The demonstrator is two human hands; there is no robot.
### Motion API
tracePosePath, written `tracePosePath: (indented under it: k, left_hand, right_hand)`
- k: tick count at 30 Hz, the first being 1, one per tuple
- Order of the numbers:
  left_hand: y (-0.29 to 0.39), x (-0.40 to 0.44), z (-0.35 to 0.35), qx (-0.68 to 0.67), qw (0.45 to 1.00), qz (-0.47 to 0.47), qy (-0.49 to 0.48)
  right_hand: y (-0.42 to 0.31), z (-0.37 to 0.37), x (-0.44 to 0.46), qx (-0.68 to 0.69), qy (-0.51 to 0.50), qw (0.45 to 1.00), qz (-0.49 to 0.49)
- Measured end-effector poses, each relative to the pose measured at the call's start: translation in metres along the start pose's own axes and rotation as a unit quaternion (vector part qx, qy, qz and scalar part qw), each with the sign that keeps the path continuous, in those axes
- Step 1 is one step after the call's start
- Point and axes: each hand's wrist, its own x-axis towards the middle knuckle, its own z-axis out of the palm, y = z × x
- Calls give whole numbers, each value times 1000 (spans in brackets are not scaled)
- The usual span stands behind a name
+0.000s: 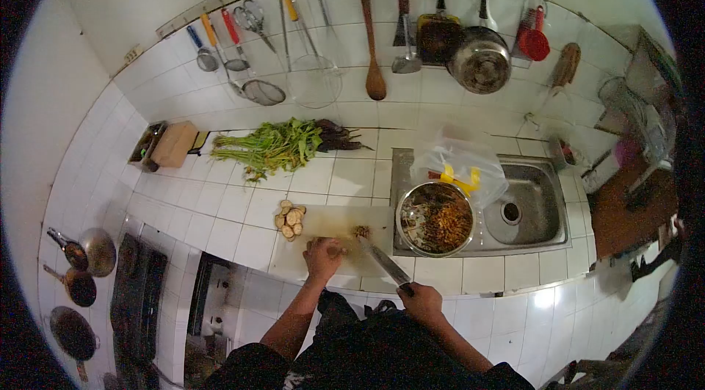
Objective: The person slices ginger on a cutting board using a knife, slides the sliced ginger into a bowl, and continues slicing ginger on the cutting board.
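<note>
- Nearest cam: black cloth top on the wearer's torso, both forearms out over the counter.
- R hand: wrapped tight round the dark handle of a long, silver-bladed metal knife; blade tip beside a small brown crumbly heap on a pale flat cutting board.
- L hand: over board's near side, fingers bent; can't tell if pinching anything.
- Knife: prob. stiff, moderate wt, blade slick if wet; grip by handle only.
- Pale round slices w/ brownish rims: board's far-left corner; prob. light, firm, bit moist; take by rims.
</note>
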Motion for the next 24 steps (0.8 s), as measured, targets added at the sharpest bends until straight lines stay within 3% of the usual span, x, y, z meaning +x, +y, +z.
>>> tracePosePath:
  k: [9,13,15,21,24]
  left_hand:
    - [-12,-13,-18,11,999,28,18]
    - [-51,10,-33,16,995,-79,54]
    - [-66,27,-40,43,983,-100,149]
    - [-71,57,-47,157,972,-151,86]
    - [-66,60,-49,83,982,-160,57]
  right_hand:
    - [-9,14,25,-43,35,994,-95]
    - [-28,15,24,-22,30,996,-76]
    - [-36,15,26,-7,39,996,-75]
    - [-47,21,27,-18,40,998,-52]
    - [-57,18,30,-7,35,999,-19]
